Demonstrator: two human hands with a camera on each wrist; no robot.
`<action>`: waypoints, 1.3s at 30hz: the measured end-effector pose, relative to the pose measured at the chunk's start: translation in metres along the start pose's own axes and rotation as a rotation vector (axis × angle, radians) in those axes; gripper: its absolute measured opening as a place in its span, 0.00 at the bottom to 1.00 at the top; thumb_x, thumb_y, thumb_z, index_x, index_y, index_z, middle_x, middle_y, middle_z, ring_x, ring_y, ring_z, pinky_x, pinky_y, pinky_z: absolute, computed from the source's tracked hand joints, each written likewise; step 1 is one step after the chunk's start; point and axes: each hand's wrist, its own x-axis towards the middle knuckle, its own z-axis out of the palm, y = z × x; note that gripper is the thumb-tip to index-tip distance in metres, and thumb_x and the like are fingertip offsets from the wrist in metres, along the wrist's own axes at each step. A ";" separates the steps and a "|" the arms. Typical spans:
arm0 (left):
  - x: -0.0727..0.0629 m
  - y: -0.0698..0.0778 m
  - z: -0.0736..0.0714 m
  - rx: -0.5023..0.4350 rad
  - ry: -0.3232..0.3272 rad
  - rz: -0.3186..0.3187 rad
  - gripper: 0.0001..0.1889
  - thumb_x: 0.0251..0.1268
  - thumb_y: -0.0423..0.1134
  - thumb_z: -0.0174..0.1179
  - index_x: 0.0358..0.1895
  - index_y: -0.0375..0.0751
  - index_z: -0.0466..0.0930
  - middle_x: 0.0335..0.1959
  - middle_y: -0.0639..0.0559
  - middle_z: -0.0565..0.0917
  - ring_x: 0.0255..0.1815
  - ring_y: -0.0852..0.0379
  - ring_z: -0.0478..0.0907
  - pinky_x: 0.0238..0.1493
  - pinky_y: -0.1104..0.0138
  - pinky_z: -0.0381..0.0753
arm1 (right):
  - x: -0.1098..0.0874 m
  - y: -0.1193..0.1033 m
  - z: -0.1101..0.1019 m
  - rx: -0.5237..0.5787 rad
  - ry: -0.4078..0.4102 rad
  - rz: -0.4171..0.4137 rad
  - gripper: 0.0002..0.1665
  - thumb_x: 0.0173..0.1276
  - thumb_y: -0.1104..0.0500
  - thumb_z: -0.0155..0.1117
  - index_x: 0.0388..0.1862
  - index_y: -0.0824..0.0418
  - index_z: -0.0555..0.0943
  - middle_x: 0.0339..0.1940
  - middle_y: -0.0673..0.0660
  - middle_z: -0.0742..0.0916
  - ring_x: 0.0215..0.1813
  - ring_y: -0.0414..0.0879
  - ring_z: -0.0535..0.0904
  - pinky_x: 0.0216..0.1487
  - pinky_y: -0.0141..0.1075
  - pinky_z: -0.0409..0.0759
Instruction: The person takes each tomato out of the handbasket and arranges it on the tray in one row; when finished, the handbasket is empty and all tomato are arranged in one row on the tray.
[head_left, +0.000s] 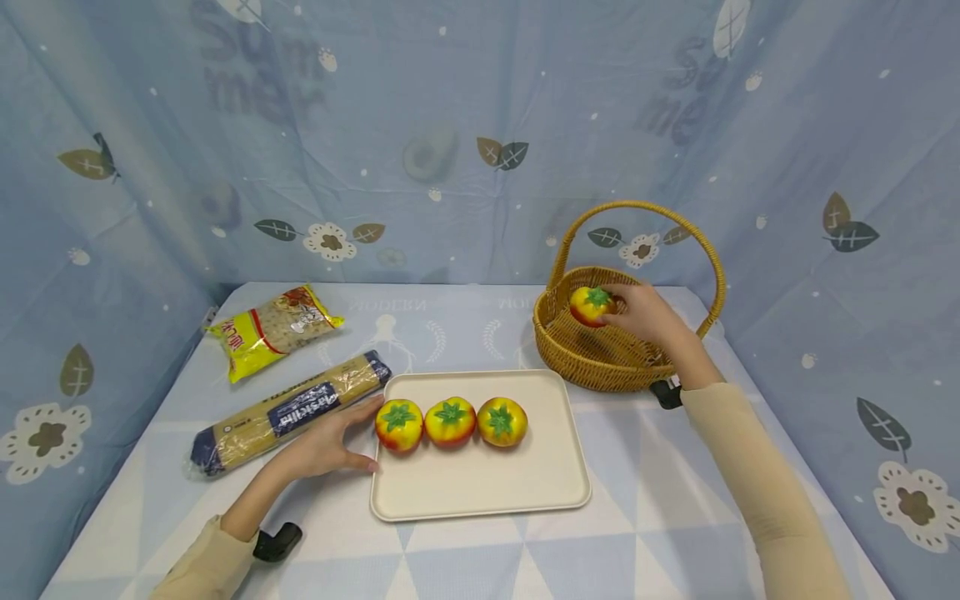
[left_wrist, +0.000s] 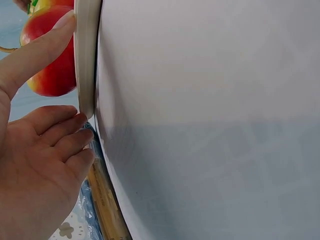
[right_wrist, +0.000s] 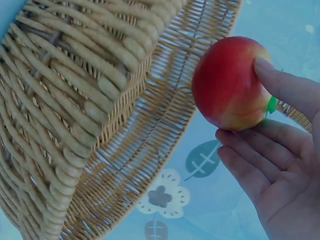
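My right hand (head_left: 641, 315) pinches a red-and-yellow fruit (head_left: 591, 306) with a green leafy top between thumb and fingers. It is held over the opening of the brown wicker basket (head_left: 600, 379); in the right wrist view the fruit (right_wrist: 227, 82) appears above the woven rim (right_wrist: 145, 185). My left hand (head_left: 326, 446) is at the left edge of the cream tray (head_left: 480, 492), fingers spread. In the left wrist view its thumb and fingertips lie close against the tray rim (left_wrist: 87, 60). Three similar fruits stand in a row on the tray: left (head_left: 400, 426), middle (head_left: 450, 422), right (head_left: 502, 422).
A long pack of pasta (head_left: 292, 412) lies left of the tray, near my left hand. Behind it is a yellow-ended bag (head_left: 277, 329) of dry food. The basket's tall handle (head_left: 637, 204) arches above its opening. Patterned blue curtains (head_left: 420, 167) enclose the table.
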 end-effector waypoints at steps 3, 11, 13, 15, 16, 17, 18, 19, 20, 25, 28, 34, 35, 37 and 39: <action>0.000 -0.001 0.001 -0.001 -0.004 -0.004 0.53 0.40 0.49 0.78 0.69 0.26 0.61 0.69 0.34 0.64 0.69 0.33 0.60 0.68 0.44 0.58 | -0.005 -0.003 0.000 0.011 0.019 -0.007 0.35 0.66 0.59 0.67 0.68 0.71 0.68 0.55 0.71 0.81 0.52 0.61 0.79 0.50 0.52 0.80; 0.000 -0.001 0.000 0.004 -0.007 -0.009 0.53 0.40 0.50 0.78 0.69 0.26 0.61 0.70 0.34 0.64 0.69 0.33 0.60 0.68 0.44 0.58 | -0.021 -0.016 -0.003 0.030 0.083 -0.060 0.37 0.65 0.58 0.68 0.68 0.71 0.67 0.59 0.72 0.78 0.56 0.64 0.76 0.54 0.55 0.78; 0.000 -0.001 0.000 0.005 -0.008 -0.008 0.53 0.40 0.50 0.78 0.69 0.26 0.61 0.70 0.34 0.64 0.69 0.33 0.60 0.68 0.44 0.58 | -0.025 -0.020 -0.003 0.028 0.110 -0.084 0.37 0.65 0.58 0.68 0.68 0.72 0.67 0.60 0.72 0.78 0.57 0.65 0.75 0.56 0.56 0.77; 0.000 -0.001 0.000 0.005 -0.010 -0.008 0.53 0.40 0.49 0.78 0.69 0.26 0.61 0.70 0.34 0.64 0.69 0.33 0.60 0.68 0.44 0.57 | -0.030 -0.025 -0.003 0.027 0.136 -0.110 0.37 0.64 0.58 0.69 0.67 0.72 0.68 0.61 0.72 0.77 0.58 0.65 0.75 0.57 0.57 0.76; 0.000 -0.001 0.000 0.005 -0.011 -0.007 0.53 0.40 0.49 0.78 0.69 0.26 0.61 0.70 0.34 0.64 0.69 0.33 0.60 0.68 0.44 0.57 | -0.033 -0.027 -0.003 0.028 0.149 -0.123 0.37 0.63 0.58 0.70 0.67 0.72 0.68 0.61 0.71 0.77 0.59 0.65 0.75 0.57 0.57 0.76; 0.000 -0.001 0.000 0.005 -0.011 -0.008 0.53 0.41 0.49 0.78 0.69 0.26 0.61 0.70 0.34 0.64 0.69 0.33 0.60 0.68 0.44 0.57 | -0.036 -0.030 -0.003 0.023 0.161 -0.131 0.37 0.63 0.58 0.70 0.67 0.72 0.68 0.61 0.71 0.78 0.58 0.65 0.75 0.57 0.57 0.76; 0.000 -0.001 0.000 0.005 -0.012 -0.009 0.53 0.41 0.49 0.78 0.69 0.26 0.61 0.70 0.34 0.64 0.69 0.33 0.60 0.68 0.44 0.57 | -0.038 -0.032 -0.002 0.017 0.171 -0.139 0.37 0.63 0.58 0.71 0.67 0.72 0.69 0.60 0.71 0.78 0.58 0.65 0.75 0.57 0.57 0.76; 0.000 -0.001 0.000 0.006 -0.012 -0.010 0.53 0.41 0.49 0.78 0.69 0.26 0.61 0.70 0.34 0.64 0.69 0.33 0.59 0.68 0.44 0.57 | -0.041 -0.034 -0.001 0.018 0.178 -0.148 0.37 0.62 0.58 0.71 0.67 0.71 0.69 0.60 0.71 0.78 0.58 0.65 0.75 0.57 0.57 0.76; 0.000 -0.001 0.000 0.006 -0.013 -0.011 0.53 0.41 0.49 0.78 0.69 0.26 0.61 0.70 0.34 0.64 0.69 0.33 0.59 0.68 0.44 0.57 | -0.043 -0.036 0.000 0.018 0.185 -0.159 0.37 0.62 0.58 0.71 0.66 0.71 0.70 0.60 0.70 0.78 0.58 0.65 0.76 0.57 0.57 0.76; 0.000 0.001 0.000 0.003 -0.010 -0.012 0.53 0.41 0.49 0.78 0.69 0.26 0.61 0.70 0.33 0.64 0.69 0.33 0.59 0.68 0.43 0.57 | -0.053 -0.043 0.005 0.032 0.199 -0.208 0.37 0.60 0.60 0.72 0.66 0.70 0.71 0.60 0.69 0.79 0.59 0.65 0.76 0.57 0.56 0.76; 0.000 0.001 0.000 0.002 -0.008 -0.008 0.53 0.41 0.49 0.78 0.69 0.26 0.61 0.70 0.33 0.64 0.69 0.33 0.59 0.68 0.43 0.57 | -0.057 -0.045 0.009 0.041 0.205 -0.226 0.36 0.61 0.60 0.72 0.65 0.70 0.71 0.59 0.69 0.79 0.58 0.64 0.76 0.56 0.56 0.77; 0.000 0.000 0.000 0.005 -0.009 -0.004 0.53 0.41 0.49 0.77 0.69 0.26 0.61 0.70 0.34 0.64 0.69 0.33 0.60 0.68 0.43 0.57 | -0.062 -0.047 0.017 0.047 0.220 -0.244 0.36 0.60 0.60 0.73 0.65 0.69 0.72 0.60 0.68 0.79 0.58 0.64 0.77 0.55 0.55 0.78; 0.000 -0.001 0.000 0.004 -0.011 -0.004 0.53 0.41 0.49 0.77 0.69 0.26 0.61 0.70 0.34 0.64 0.69 0.33 0.59 0.68 0.43 0.57 | -0.063 -0.048 0.018 0.047 0.224 -0.250 0.36 0.59 0.60 0.73 0.65 0.69 0.72 0.60 0.68 0.79 0.58 0.64 0.77 0.55 0.55 0.78; 0.000 -0.001 0.000 0.002 -0.012 -0.005 0.53 0.41 0.49 0.78 0.70 0.26 0.61 0.70 0.34 0.64 0.69 0.34 0.59 0.68 0.44 0.57 | -0.066 -0.049 0.021 0.048 0.231 -0.265 0.37 0.58 0.60 0.74 0.65 0.68 0.72 0.60 0.67 0.79 0.58 0.63 0.77 0.56 0.54 0.78; 0.000 -0.002 0.000 0.003 -0.013 -0.006 0.53 0.41 0.49 0.78 0.70 0.26 0.61 0.70 0.34 0.63 0.70 0.34 0.59 0.68 0.44 0.57 | -0.068 -0.050 0.023 0.049 0.238 -0.284 0.37 0.57 0.60 0.75 0.65 0.69 0.72 0.60 0.67 0.80 0.58 0.63 0.77 0.55 0.53 0.79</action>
